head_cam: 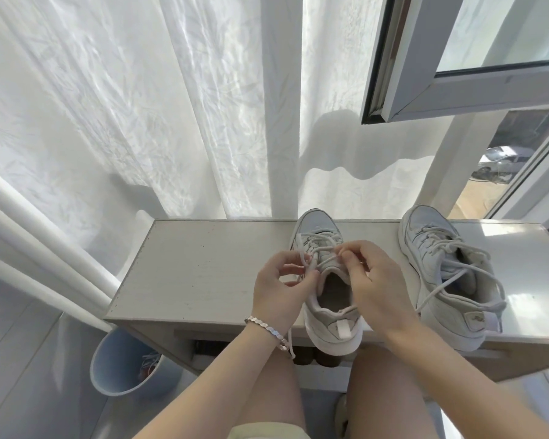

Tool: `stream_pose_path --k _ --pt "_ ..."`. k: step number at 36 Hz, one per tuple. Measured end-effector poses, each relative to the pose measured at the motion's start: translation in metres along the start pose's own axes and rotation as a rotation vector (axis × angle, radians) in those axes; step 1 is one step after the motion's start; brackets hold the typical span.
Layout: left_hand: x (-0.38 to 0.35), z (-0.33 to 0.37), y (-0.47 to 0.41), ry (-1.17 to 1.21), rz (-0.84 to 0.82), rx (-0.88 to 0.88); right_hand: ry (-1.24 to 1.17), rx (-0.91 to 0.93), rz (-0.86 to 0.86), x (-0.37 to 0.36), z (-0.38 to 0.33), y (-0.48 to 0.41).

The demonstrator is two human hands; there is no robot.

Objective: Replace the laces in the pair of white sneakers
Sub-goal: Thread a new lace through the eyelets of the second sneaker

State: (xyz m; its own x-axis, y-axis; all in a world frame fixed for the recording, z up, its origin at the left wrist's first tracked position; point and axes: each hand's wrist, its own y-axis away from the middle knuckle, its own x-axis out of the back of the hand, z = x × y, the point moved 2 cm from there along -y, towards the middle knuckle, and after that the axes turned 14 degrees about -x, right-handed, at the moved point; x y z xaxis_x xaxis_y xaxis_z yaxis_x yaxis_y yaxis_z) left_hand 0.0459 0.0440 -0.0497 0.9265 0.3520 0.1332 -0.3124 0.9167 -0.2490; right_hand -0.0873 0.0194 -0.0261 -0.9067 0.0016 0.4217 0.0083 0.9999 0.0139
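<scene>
Two white sneakers stand on a pale low table [197, 267], toes pointing away from me. The left sneaker [328, 312] is in front of me with its heel at the table's front edge. My left hand [282, 286] pinches its white lace [322, 259] at the left side of the tongue. My right hand [374, 280] pinches the same lace at the right side, near the top eyelets. The right sneaker [447, 274] stands further right, untouched, its loose lace [466, 280] looping over the opening.
A white sheer curtain [140, 106] hangs behind the table. An open window frame [457, 90] juts out above right. A light blue bin [121, 365] stands on the floor at the table's left front corner. My bare knees are below the table's front edge.
</scene>
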Motion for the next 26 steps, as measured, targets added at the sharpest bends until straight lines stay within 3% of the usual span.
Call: stream_pose_path --k 5,8,10,11,12,15,20,26 --pt "-0.001 -0.002 -0.003 0.025 -0.01 0.001 -0.947 -0.317 -0.251 0.035 -0.022 0.004" --pt "-0.003 -0.003 -0.004 -0.007 -0.018 -0.016 -1.169 -0.288 -0.42 0.063 -0.033 0.01" --pt "-0.004 -0.005 -0.005 -0.018 -0.021 -0.016 -1.197 -0.263 -0.762 0.075 -0.038 0.013" --pt "-0.004 -0.005 -0.005 -0.018 -0.034 -0.011 -1.121 -0.258 -0.903 0.08 -0.04 0.016" --pt "-0.004 -0.005 -0.006 -0.019 -0.057 -0.001 -0.97 -0.27 -0.936 0.083 -0.038 0.017" --pt "0.0 -0.005 -0.011 -0.065 -0.17 0.035 -0.44 -0.371 -0.684 0.079 -0.028 0.014" --pt "0.013 -0.007 -0.02 -0.215 -0.413 0.143 0.15 -0.21 -0.322 0.055 -0.008 0.006" --pt "0.017 -0.001 -0.014 -0.323 -0.631 0.266 0.391 -0.058 -0.179 0.026 0.003 0.0"
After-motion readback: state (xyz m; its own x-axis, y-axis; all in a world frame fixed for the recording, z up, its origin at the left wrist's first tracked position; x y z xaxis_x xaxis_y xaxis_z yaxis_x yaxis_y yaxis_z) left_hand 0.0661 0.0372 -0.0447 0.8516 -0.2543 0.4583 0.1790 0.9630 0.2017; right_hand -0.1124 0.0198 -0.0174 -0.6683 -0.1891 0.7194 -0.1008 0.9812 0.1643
